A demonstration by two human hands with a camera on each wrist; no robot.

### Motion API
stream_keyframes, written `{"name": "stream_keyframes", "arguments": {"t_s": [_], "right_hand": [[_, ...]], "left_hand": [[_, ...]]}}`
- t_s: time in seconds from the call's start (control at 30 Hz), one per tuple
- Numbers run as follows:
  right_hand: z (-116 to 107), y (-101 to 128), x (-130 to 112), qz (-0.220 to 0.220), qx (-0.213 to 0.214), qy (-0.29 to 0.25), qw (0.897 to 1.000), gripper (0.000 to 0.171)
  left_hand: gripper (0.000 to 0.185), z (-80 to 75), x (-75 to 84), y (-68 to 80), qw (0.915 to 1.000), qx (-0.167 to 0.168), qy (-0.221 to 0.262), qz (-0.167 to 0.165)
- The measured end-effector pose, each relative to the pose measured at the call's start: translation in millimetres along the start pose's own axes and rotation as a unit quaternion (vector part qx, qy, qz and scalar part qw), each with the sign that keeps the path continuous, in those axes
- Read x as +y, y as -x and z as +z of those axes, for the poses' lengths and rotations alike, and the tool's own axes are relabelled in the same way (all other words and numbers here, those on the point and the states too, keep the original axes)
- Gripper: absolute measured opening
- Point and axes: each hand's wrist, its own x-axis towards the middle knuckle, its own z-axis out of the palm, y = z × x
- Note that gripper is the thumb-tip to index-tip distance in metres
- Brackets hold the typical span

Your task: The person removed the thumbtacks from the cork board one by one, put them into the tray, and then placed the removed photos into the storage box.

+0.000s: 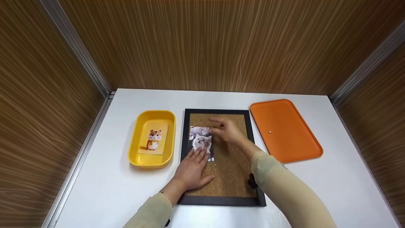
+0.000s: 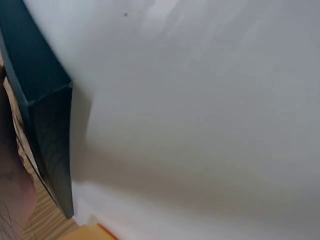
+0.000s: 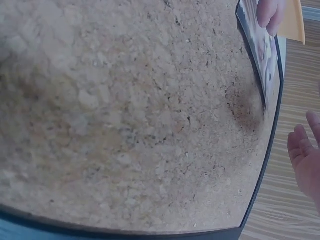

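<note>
Wood-grain panels (image 1: 202, 47) stand behind a white table (image 1: 341, 180), with a black-framed cork board (image 1: 234, 177) at the frame's centre. On the board's upper left part lies the kitten photo (image 1: 202, 141), a small shiny dot (image 1: 202, 130) near its top. Flat across the photo's lower end rests the left hand (image 1: 191, 171) — fingers straight, gripping nothing. Beside the upper right corner, the right hand (image 1: 231, 132) is loose — thumb and forefinger parted; contact I cannot tell. Left sits a yellow tray (image 1: 150, 160) with a hamster card (image 1: 154, 141).
</note>
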Motion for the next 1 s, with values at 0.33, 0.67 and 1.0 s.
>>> {"name": "stream_keyframes", "arguments": {"t_s": [0.33,0.67,1.0], "right_hand": [[8,-7,9,-0.015,0.002,-0.028,0.999,0.049],[12,-10,10,0.022,0.008,-0.053,0.998,0.048],[20,-18,17,0.007,0.017,-0.041,0.999,0.041]], "left_hand": [[0.079,6.9,2.6,3.1,0.9997,0.02,0.006,0.015],[0.068,13.8,1.0,2.8,0.9979,0.057,0.002,0.031],[0.068,14.7,1.0,3.5,0.9985,0.05,0.005,0.021]]}}
